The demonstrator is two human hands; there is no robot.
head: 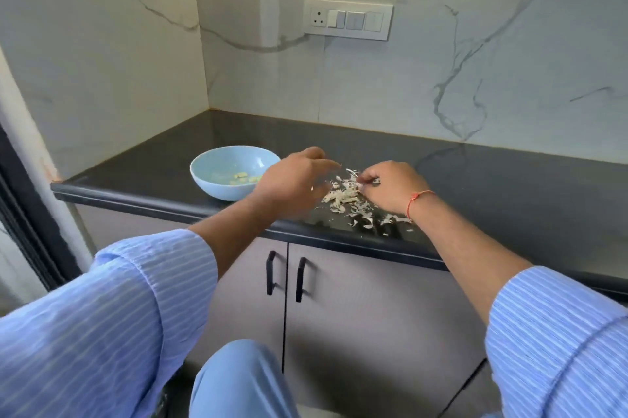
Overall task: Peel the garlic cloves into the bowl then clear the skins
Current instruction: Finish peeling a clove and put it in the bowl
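Note:
A light blue bowl (217, 170) sits on the black counter (509, 186) with several peeled garlic cloves (241, 177) inside. Right of the bowl lies a heap of pale garlic skins (343, 197), with more scraps near the counter's front edge. My left hand (292, 179) hovers between bowl and heap, fingers loosely spread and holding nothing. My right hand (390, 184) rests at the heap's far side, its fingertips pinching a bit of skin or a clove; which one I cannot tell.
The counter's front edge (306, 230) runs just below the skins. Grey cabinet doors with black handles (299, 278) are underneath. A marble wall with a switch plate (348, 19) stands behind, and a side wall closes the left end.

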